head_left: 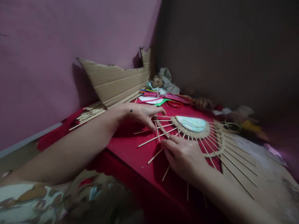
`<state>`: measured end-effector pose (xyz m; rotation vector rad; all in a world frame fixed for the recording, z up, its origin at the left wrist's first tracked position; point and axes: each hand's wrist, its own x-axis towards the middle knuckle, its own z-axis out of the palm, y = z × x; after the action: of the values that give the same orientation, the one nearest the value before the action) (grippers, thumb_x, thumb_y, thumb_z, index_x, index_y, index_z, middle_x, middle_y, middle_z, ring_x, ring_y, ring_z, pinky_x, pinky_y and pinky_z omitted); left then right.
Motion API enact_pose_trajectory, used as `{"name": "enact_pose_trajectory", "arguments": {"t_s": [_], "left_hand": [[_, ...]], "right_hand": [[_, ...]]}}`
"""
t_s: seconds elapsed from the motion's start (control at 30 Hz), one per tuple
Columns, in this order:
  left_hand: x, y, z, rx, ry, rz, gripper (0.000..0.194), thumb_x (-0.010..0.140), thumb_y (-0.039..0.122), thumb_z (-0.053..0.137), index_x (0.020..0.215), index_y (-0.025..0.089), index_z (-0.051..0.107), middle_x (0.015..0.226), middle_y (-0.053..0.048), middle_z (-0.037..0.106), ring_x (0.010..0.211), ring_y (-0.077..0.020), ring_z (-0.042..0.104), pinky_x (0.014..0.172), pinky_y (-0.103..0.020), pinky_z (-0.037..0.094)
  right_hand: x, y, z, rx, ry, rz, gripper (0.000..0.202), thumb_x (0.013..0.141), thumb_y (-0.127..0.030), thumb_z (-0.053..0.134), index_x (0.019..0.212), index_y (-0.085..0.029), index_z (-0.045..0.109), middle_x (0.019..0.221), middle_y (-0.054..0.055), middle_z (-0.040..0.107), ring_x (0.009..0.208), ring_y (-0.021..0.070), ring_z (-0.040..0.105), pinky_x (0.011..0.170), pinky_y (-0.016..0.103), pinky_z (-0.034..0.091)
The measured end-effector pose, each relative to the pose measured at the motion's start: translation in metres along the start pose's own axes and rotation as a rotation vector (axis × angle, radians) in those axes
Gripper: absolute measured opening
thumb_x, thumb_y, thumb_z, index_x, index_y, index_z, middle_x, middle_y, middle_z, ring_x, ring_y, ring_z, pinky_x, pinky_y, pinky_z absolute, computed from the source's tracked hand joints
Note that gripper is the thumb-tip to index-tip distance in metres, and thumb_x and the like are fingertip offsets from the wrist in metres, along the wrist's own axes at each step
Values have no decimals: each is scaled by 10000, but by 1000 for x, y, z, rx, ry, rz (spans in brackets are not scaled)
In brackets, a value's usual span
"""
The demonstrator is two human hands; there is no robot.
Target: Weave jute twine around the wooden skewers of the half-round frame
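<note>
A half-round woven piece [202,134] lies on the red cloth, with thin sticks fanning outward from its twine band. Its middle is pale blue and white. An outer braid of twine [220,148] curves across the sticks on the right. My left hand [146,114] is at the left end of the fan, thumb and index finger apart around the twine and stick ends. My right hand [184,155] is closed on the braided twine [163,128] over the lower left sticks. Its fingertips are partly hidden.
Torn cardboard [116,82] leans on the wall above a bundle of sticks [91,112]. Behind the woven piece are red-handled scissors [175,104], twine balls [157,81], coloured strips [173,95] and cloth [168,81]. A wooden surface [263,171] extends at right.
</note>
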<state>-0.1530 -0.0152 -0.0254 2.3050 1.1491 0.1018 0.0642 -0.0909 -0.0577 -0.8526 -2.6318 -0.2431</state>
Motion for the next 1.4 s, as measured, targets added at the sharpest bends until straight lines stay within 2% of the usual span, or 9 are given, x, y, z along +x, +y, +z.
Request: {"name": "enact_pose_trajectory", "arguments": {"t_s": [0.13, 0.27, 0.43, 0.5, 0.63, 0.83, 1.0, 1.2, 1.4], "left_hand": [[0, -1, -1, 55, 15, -18, 714, 707, 419, 696, 1327, 196, 421, 1073, -51, 609, 929, -182, 532, 787, -243, 394], [0, -1, -2, 98, 162, 83, 634, 683, 415, 743, 1237, 190, 533, 1170, -74, 563, 1064, -213, 495, 891, -272, 371], [2, 4, -1, -90, 96, 268, 146, 764, 286, 680, 865, 183, 707, 870, -23, 612, 842, -145, 548, 761, -228, 406], [5, 2, 2, -100, 50, 271, 78, 764, 244, 673, 784, 187, 723, 785, -15, 605, 766, -131, 545, 703, -224, 404], [14, -7, 10, -47, 20, 221, 98, 741, 263, 705, 791, 182, 729, 738, -13, 626, 702, -130, 542, 641, -233, 392], [18, -10, 12, -52, -14, 210, 97, 738, 239, 693, 810, 184, 728, 747, -12, 644, 714, -137, 548, 655, -246, 392], [17, -8, 12, -130, -16, 176, 87, 702, 178, 685, 781, 182, 720, 774, 5, 668, 701, -122, 536, 664, -238, 385], [17, -8, 14, -112, 13, 195, 98, 685, 120, 667, 756, 165, 717, 737, 2, 676, 633, -110, 518, 592, -221, 375], [18, -6, 13, -38, -7, 230, 118, 700, 104, 662, 802, 134, 713, 723, 1, 673, 644, -102, 550, 593, -192, 395]], "right_hand": [[-1, 0, 0, -41, 0, -41, 281, 869, -139, 443, 777, -151, 709, 698, 51, 651, 561, 144, 562, 482, 286, 250], [-1, -3, -3, -40, -4, -38, 266, 865, -146, 458, 741, -153, 693, 674, 44, 633, 554, 138, 545, 487, 281, 240], [-2, -7, -6, 19, -28, 4, 263, 865, -175, 462, 724, -174, 684, 667, 25, 621, 558, 126, 539, 495, 271, 247], [-2, -7, -7, 38, -36, 11, 275, 868, -188, 450, 728, -177, 687, 674, 28, 625, 559, 128, 543, 497, 271, 261], [-3, -7, -8, 112, -43, 50, 276, 866, -204, 452, 753, -181, 704, 706, 42, 649, 583, 140, 573, 521, 271, 329], [11, -18, -9, 440, -43, 196, 211, 849, -190, 509, 810, -176, 715, 793, 48, 705, 707, 155, 638, 655, 281, 449], [36, -36, 0, 406, -73, 341, 162, 842, -163, 549, 817, -167, 709, 819, 58, 718, 746, 175, 639, 692, 303, 457], [46, -55, 15, 60, -187, 90, 160, 869, -156, 544, 803, -147, 689, 861, 100, 690, 842, 222, 602, 662, 310, 438], [44, -67, 2, -132, -369, -133, 248, 904, -83, 404, 894, -126, 648, 905, 157, 648, 803, 232, 590, 550, 295, 434]]}}
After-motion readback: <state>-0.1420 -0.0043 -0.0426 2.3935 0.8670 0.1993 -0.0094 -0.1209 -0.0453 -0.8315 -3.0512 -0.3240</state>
